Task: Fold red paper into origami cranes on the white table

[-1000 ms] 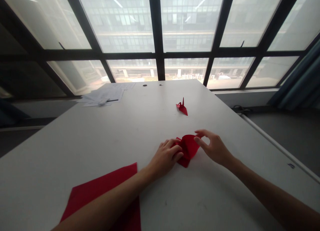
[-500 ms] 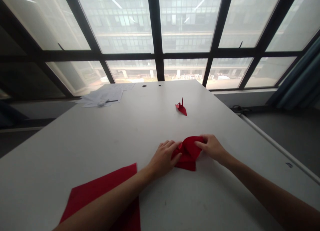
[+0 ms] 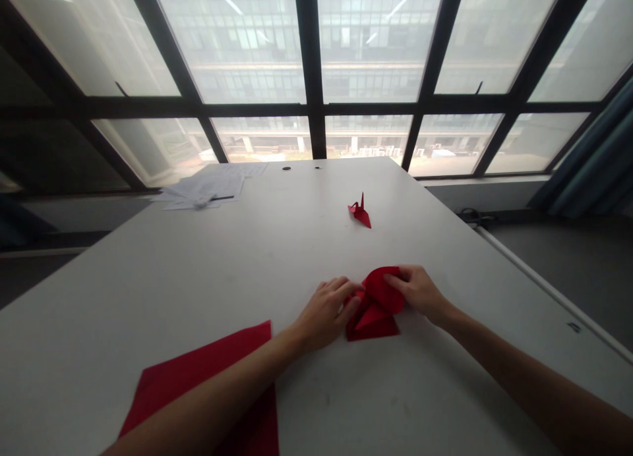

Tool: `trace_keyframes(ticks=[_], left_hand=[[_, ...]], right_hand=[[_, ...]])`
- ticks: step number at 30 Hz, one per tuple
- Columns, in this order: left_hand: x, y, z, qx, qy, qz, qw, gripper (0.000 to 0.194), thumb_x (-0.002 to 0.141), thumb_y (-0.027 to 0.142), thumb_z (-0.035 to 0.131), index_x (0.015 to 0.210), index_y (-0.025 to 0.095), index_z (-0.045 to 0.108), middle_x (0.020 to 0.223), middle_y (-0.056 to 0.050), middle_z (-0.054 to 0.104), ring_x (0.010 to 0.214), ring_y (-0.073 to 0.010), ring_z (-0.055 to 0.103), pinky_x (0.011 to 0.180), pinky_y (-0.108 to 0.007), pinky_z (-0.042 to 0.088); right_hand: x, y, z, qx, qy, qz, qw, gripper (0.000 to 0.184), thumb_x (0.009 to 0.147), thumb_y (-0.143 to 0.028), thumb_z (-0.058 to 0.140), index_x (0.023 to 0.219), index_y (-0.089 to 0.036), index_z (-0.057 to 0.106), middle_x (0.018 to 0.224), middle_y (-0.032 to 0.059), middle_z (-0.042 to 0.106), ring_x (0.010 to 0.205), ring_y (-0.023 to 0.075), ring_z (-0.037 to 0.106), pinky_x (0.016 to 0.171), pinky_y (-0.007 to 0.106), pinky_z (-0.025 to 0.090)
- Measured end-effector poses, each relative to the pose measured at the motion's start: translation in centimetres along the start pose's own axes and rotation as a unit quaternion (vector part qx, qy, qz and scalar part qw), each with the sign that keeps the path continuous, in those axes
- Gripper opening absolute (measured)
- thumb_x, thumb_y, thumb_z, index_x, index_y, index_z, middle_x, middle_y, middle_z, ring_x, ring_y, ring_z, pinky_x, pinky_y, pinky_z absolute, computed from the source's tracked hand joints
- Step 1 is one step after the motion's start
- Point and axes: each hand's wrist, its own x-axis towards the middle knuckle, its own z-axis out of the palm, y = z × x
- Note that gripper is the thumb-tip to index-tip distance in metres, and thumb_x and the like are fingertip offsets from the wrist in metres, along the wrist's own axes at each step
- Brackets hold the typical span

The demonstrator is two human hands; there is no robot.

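A partly folded sheet of red origami paper (image 3: 373,321) lies on the white table between my two hands, its upper flap lifted and curled. My right hand (image 3: 419,290) pinches that flap at its right edge, thumb on the near side. At the paper's left side, my left hand (image 3: 330,311) grips the edge between thumb and fingers; some fingertips are hidden in the folds. Under my left forearm is a flat red sheet of paper (image 3: 208,370), partly covered by the arm.
A finished red paper crane (image 3: 360,213) stands on the white table (image 3: 237,265) beyond my hands. Loose white papers (image 3: 205,186) with a dark pen (image 3: 222,198) lie at the far left. Behind the table are large windows; a blue curtain (image 3: 588,159) hangs at right.
The lifted flap has curled further over toward me, and the folded paper's lower part has turned slightly and shifted right. Both hands keep their hold, nearly in place.
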Motion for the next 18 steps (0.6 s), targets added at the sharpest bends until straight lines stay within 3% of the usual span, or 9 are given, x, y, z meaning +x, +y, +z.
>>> trace_keyframes(ticks=[3, 5, 8, 13, 18], left_hand=[[0.5, -0.8, 0.0, -0.116, 0.08, -0.064, 0.988, 0.027, 0.101, 0.025, 0.042, 0.116, 0.021, 0.065, 0.101, -0.006, 0.068, 0.09, -0.0175, 0.063, 0.082, -0.03, 0.049], [0.8, -1.4, 0.0, -0.165, 0.08, -0.087, 0.979, 0.026, 0.098, 0.024, 0.047, 0.115, 0.02, 0.067, 0.105, -0.007, 0.069, 0.091, -0.0178, 0.064, 0.079, -0.028, 0.05], [0.9, -1.7, -0.1, -0.191, 0.011, -0.084, 0.978, 0.025, 0.097, 0.029, 0.052, 0.11, 0.02, 0.072, 0.104, -0.006, 0.072, 0.093, -0.0193, 0.065, 0.082, -0.029, 0.05], [0.8, -1.3, -0.6, -0.193, -0.088, -0.04, 0.976, 0.034, 0.1, 0.037, 0.046, 0.1, 0.019, 0.075, 0.092, -0.004, 0.071, 0.084, -0.0185, 0.063, 0.081, -0.029, 0.049], [0.9, -0.9, -0.7, -0.255, -0.116, -0.035, 0.959, 0.035, 0.095, 0.031, 0.056, 0.127, 0.02, 0.066, 0.106, -0.007, 0.071, 0.091, -0.0206, 0.064, 0.08, -0.029, 0.051]], right_hand=[[0.0, 0.2, 0.1, 0.02, -0.08, -0.011, 0.996, 0.027, 0.081, -0.039, 0.068, 0.086, -0.013, 0.076, 0.08, 0.0058, 0.076, 0.067, 0.019, 0.065, 0.062, 0.03, 0.052], [-0.2, 0.1, 0.3, 0.019, -0.112, -0.016, 0.993, 0.027, 0.083, -0.039, 0.068, 0.086, -0.014, 0.076, 0.079, 0.005, 0.075, 0.067, 0.0188, 0.065, 0.062, 0.029, 0.051], [-0.5, -0.4, 0.5, 0.015, -0.125, -0.035, 0.991, 0.025, 0.084, -0.038, 0.067, 0.085, -0.015, 0.076, 0.079, 0.0042, 0.075, 0.068, 0.0188, 0.064, 0.063, 0.029, 0.05], [-0.8, -0.9, 0.9, -0.038, -0.089, -0.066, 0.993, 0.023, 0.086, -0.035, 0.065, 0.084, -0.015, 0.076, 0.077, 0.0038, 0.074, 0.067, 0.0183, 0.063, 0.062, 0.028, 0.049], [-1.0, -0.9, 1.7, -0.108, -0.035, -0.116, 0.987, 0.02, 0.087, -0.032, 0.064, 0.08, -0.016, 0.075, 0.072, 0.0023, 0.071, 0.066, 0.0172, 0.06, 0.06, 0.027, 0.046]])
